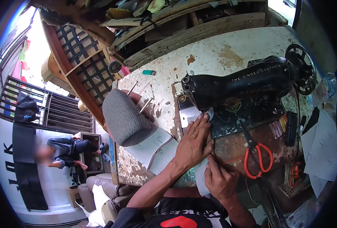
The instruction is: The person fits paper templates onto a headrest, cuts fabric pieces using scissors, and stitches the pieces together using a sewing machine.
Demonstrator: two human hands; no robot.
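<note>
- The work appears under way at the sewing machine (233, 85): the pale material (201, 179) runs beneath the person's hands, close to the needle end.
- No finished seam can be made out, so how much is done and how much is left cannot be told.
- The left hand (193, 142) lies flattened, fingers extended side by side, its fingertips right by the needle area.
- The right hand (220, 178) is partly curled beside the material's near part; whether it pinches it cannot be told.
- Red-handled scissors (250, 142) lie to the right of both hands.
</note>
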